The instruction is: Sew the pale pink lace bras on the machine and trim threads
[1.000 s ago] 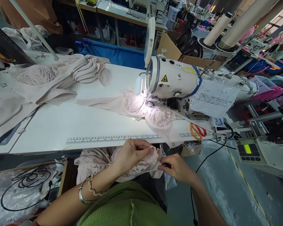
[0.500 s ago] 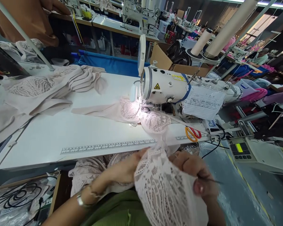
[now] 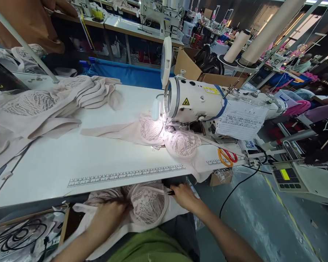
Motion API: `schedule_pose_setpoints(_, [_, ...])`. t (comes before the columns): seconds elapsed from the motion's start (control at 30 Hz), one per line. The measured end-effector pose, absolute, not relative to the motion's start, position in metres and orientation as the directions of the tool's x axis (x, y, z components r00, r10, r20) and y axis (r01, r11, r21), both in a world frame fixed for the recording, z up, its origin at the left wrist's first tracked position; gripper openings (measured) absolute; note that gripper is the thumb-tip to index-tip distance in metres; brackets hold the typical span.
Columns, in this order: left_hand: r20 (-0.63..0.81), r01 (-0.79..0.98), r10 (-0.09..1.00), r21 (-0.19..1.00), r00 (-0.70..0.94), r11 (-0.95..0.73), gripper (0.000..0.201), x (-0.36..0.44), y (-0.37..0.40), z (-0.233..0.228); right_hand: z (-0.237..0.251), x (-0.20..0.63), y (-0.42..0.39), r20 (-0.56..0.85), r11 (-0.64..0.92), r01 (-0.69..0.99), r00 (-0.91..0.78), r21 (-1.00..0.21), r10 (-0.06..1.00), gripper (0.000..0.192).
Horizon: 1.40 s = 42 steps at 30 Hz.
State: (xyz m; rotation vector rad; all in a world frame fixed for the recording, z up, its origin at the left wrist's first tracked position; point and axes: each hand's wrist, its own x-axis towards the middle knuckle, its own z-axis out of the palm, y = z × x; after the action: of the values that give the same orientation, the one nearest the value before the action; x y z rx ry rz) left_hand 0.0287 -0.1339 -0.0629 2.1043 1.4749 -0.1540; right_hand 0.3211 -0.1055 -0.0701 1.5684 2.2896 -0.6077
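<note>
Change: lace piece that was raised up near the camera half a second ago is now down on the lap; both hands dropped with it, view tipped slightly.
Left hand: left hand (image 3: 109, 214) rests flat on the lace bra piece (image 3: 146, 203) at its 9 o'clock side, fingers spread and pressing, not pinched; looks like it pins the fabric so it stays put.
Right hand: right hand (image 3: 184, 194) at the piece's 3 o'clock edge, fingers closed on a thin dark tool (image 3: 169, 192), too blurred to name; tip points at the cup edge, seemingly to work the seam.
Piece location: on the lap, just under the front edge of the table (image 3: 71, 153), cup facing up; more pale fabric spills beneath it.
Second bra: lace bra (image 3: 177, 142) lies under the sewing machine (image 3: 196, 102) head at 12 o'clock, lit by its lamp, parked at the needle.
Scissors: orange-handled scissors (image 3: 227, 156) at 2 o'clock, beside the machine, near the right hand's side.
Pile: stacked beige pieces (image 3: 51, 102) at 10 o'clock, well apart from the hands.
Surface: white tabletop, printed ruler strip (image 3: 125, 175) along the front edge.
Paper: handwritten sheet (image 3: 240, 122) taped on the machine arm.
Control box: panel with yellow screen (image 3: 285, 174) at 3 o'clock.
Room: factory floor, rows of machines behind, thread cones (image 3: 236, 45) at 1 o'clock, other people far back.
</note>
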Motion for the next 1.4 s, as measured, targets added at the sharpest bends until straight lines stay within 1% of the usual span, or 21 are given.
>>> schedule_pose_setpoints(0.07, [-0.298, 0.904, 0.859, 0.236, 0.416, -0.355, 0.031, 0.038, -0.137, -0.070, -0.076, 0.327, -0.107, -0.461, 0.344, 0.926, -0.377, -0.158, 0.803, 0.025])
schedule_pose_setpoints(0.1, [-0.204, 0.872, 0.852, 0.207, 0.482, -0.444, 0.034, 0.039, -0.137, -0.069, -0.076, 0.330, -0.107, -0.455, 0.362, 0.920, -0.388, -0.148, 0.802, 0.025])
schedule_pose_setpoints(0.13, [-0.086, 0.808, 0.813, 0.209, 0.576, -0.550, 0.038, 0.039, -0.134, -0.064, -0.075, 0.332, -0.107, -0.451, 0.377, 0.915, -0.399, -0.143, 0.798, 0.025])
schedule_pose_setpoints(0.2, [0.178, 0.601, 0.641, 0.232, 0.746, -0.764, 0.040, 0.039, -0.116, -0.048, -0.067, 0.333, -0.106, -0.374, 0.462, 0.874, -0.482, -0.148, 0.792, 0.024])
schedule_pose_setpoints(0.23, [0.298, 0.485, 0.537, 0.233, 0.789, -0.843, 0.037, 0.041, -0.101, -0.039, -0.061, 0.333, -0.105, -0.273, 0.551, 0.821, -0.570, -0.151, 0.775, 0.022])
schedule_pose_setpoints(0.27, [0.391, 0.393, 0.451, 0.223, 0.802, -0.892, 0.030, 0.044, -0.083, -0.029, -0.054, 0.332, -0.102, -0.124, 0.653, 0.745, -0.666, -0.133, 0.735, 0.020])
schedule_pose_setpoints(0.3, [0.459, 0.349, 0.408, 0.212, 0.789, -0.913, 0.024, 0.049, -0.061, -0.021, -0.046, 0.332, -0.097, 0.055, 0.750, 0.656, -0.749, -0.084, 0.661, 0.019])
schedule_pose_setpoints(0.33, [0.490, 0.345, 0.398, 0.199, 0.775, -0.917, 0.021, 0.056, -0.038, -0.013, -0.036, 0.333, -0.089, 0.229, 0.814, 0.580, -0.791, -0.010, 0.567, 0.019])
schedule_pose_setpoints(0.37, [0.525, 0.382, 0.417, 0.181, 0.742, -0.906, 0.023, 0.063, -0.015, -0.007, -0.026, 0.334, -0.079, 0.374, 0.827, 0.559, -0.780, 0.056, 0.501, 0.017])
schedule_pose_setpoints(0.4, [0.512, 0.420, 0.438, 0.159, 0.739, -0.894, 0.026, 0.070, 0.007, -0.002, -0.016, 0.336, -0.064, 0.448, 0.806, 0.585, -0.746, 0.089, 0.492, 0.015])
schedule_pose_setpoints(0.43, [0.471, 0.446, 0.454, 0.137, 0.756, -0.885, 0.028, 0.077, 0.027, 0.001, -0.008, 0.338, -0.047, 0.500, 0.758, 0.647, -0.686, 0.085, 0.529, 0.014])
schedule_pose_setpoints(0.47, [0.408, 0.449, 0.454, 0.115, 0.792, -0.886, 0.026, 0.083, 0.044, 0.003, 0.000, 0.341, -0.028, 0.514, 0.681, 0.731, -0.601, 0.043, 0.612, 0.015])
schedule_pose_setpoints(0.53, [0.280, 0.425, 0.423, 0.055, 0.862, -0.903, 0.023, 0.092, 0.067, 0.003, 0.007, 0.347, 0.015, 0.474, 0.519, 0.854, -0.445, -0.030, 0.760, 0.014])
schedule_pose_setpoints(0.6, [0.205, 0.396, 0.385, -0.011, 0.900, -0.918, 0.021, 0.096, 0.077, 0.000, 0.006, 0.353, 0.055, 0.383, 0.375, 0.927, -0.337, -0.025, 0.860, 0.016])
schedule_pose_setpoints(0.63, [0.194, 0.389, 0.375, -0.038, 0.906, -0.920, 0.021, 0.098, 0.078, -0.002, 0.003, 0.356, 0.072, 0.333, 0.332, 0.943, -0.308, -0.017, 0.891, 0.016])
schedule_pose_setpoints(0.7, [0.204, 0.397, 0.378, -0.058, 0.903, -0.916, 0.020, 0.099, 0.078, -0.005, -0.006, 0.360, 0.096, 0.269, 0.318, 0.948, -0.308, 0.007, 0.913, 0.014])
schedule_pose_setpoints(0.83, [0.253, 0.460, 0.437, -0.034, 0.863, -0.887, 0.022, 0.102, 0.078, -0.010, -0.021, 0.368, 0.109, 0.251, 0.392, 0.917, -0.396, 0.068, 0.883, 0.016])
schedule_pose_setpoints(1.0, [0.254, 0.465, 0.455, 0.022, 0.854, -0.885, 0.022, 0.102, 0.080, -0.013, -0.021, 0.374, 0.103, 0.230, 0.480, 0.872, -0.487, 0.090, 0.842, 0.018])
schedule_pose_setpoints(1.1, [0.251, 0.519, 0.507, 0.021, 0.825, -0.855, 0.021, 0.100, 0.080, -0.013, -0.014, 0.369, 0.100, 0.182, 0.541, 0.839, -0.540, 0.046, 0.822, 0.030])
schedule_pose_setpoints(1.23, [0.256, 0.556, 0.532, -0.031, 0.807, -0.830, 0.038, 0.099, 0.080, -0.014, -0.003, 0.358, 0.094, 0.089, 0.671, 0.737, -0.665, -0.077, 0.741, 0.060])
schedule_pose_setpoints(1.4, [0.264, 0.562, 0.542, -0.002, 0.798, -0.827, 0.043, 0.093, 0.086, -0.015, -0.002, 0.351, 0.089, 0.059, 0.655, 0.753, -0.652, -0.067, 0.756, 0.068])
